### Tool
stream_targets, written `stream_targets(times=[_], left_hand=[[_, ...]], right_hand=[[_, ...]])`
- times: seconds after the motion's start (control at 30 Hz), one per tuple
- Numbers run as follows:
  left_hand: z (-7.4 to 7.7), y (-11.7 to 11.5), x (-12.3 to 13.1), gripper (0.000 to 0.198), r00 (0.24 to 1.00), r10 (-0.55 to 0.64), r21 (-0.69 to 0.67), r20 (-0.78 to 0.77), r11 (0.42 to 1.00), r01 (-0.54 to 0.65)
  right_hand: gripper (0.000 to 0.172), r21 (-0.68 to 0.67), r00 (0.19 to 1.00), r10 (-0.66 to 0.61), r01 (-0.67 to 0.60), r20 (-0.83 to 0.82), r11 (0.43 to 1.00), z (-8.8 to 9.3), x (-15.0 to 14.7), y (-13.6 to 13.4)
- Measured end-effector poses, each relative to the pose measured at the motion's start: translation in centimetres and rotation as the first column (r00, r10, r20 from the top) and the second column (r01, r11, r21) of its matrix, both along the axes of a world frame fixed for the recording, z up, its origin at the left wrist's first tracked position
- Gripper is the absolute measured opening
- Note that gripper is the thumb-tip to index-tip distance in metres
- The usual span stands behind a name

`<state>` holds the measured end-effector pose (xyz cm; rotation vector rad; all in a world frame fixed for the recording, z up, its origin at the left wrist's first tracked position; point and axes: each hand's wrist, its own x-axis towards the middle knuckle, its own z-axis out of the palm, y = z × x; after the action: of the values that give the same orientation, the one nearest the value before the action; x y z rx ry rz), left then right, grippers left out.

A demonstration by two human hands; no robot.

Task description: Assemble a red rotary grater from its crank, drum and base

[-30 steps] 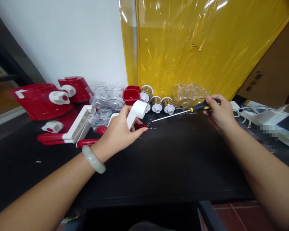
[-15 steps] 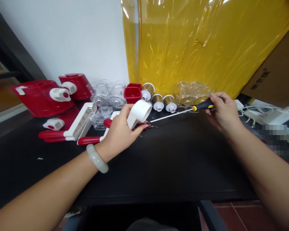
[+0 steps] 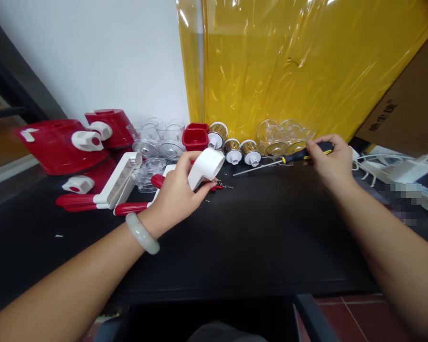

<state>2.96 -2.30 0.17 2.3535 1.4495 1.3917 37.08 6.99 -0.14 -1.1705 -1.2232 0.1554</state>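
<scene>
In my left hand (image 3: 180, 192), fingers closed, is a white plastic part with a round, ring-like end (image 3: 207, 164). My right hand (image 3: 330, 159) is wrapped round the black and yellow handle of a screwdriver (image 3: 299, 154), whose shaft points left and slightly down. The screwdriver's tip is apart from the white part, over the black table (image 3: 264, 237). Small screws (image 3: 228, 186) lie on the table just right of my left fingertips. Beside my left hand are crank handles with red grips (image 3: 131, 208), partly hidden by it.
Red grater bodies with white knobs (image 3: 62, 147) stand at the left. Along the back are clear plastic parts (image 3: 171, 140), red pushers (image 3: 195, 138) and several metal grater drums (image 3: 232, 151). White cables (image 3: 374, 164) and a cardboard box (image 3: 395, 109) occupy the right side.
The screwdriver's tip has moved right, away from the small screws and my left fingertips. My left hand keeps the white part in nearly the same place.
</scene>
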Motion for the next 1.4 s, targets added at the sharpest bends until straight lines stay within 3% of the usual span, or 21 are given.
stream_targets(times=[0.2,0.4,0.73,1.1,1.4], left_hand=[[0.7,-0.3,-0.2,0.048,0.929,-0.054,-0.13,-0.366,0.991,0.006],[0.9,-0.1,-0.4,0.044,0.858,-0.069,-0.235,-0.509,0.97,-0.061],[0.3,0.5,-0.9,0.044,0.872,-0.025,-0.213,-0.489,0.973,-0.092],[-0.1,1.1,-1.4,0.04,0.884,0.004,-0.253,-0.468,0.958,-0.138],[-0.1,1.3,-1.4,0.047,0.976,0.039,-0.223,-0.214,0.971,-0.088]], right_hand=[[0.026,-0.042,0.999,0.002,0.0,0.048,0.999,-0.2,-0.8,-0.4],[0.028,-0.039,0.999,0.017,-0.016,0.037,0.999,-0.5,-0.9,-0.4],[0.029,-0.054,0.996,0.034,-0.03,0.085,0.998,-1.0,-0.6,0.1],[0.03,-0.019,0.994,0.08,-0.082,-0.077,0.996,-0.2,-1.1,-0.5],[0.032,0.036,0.931,0.268,-0.268,-0.249,0.963,-0.1,-1.8,-0.9]])
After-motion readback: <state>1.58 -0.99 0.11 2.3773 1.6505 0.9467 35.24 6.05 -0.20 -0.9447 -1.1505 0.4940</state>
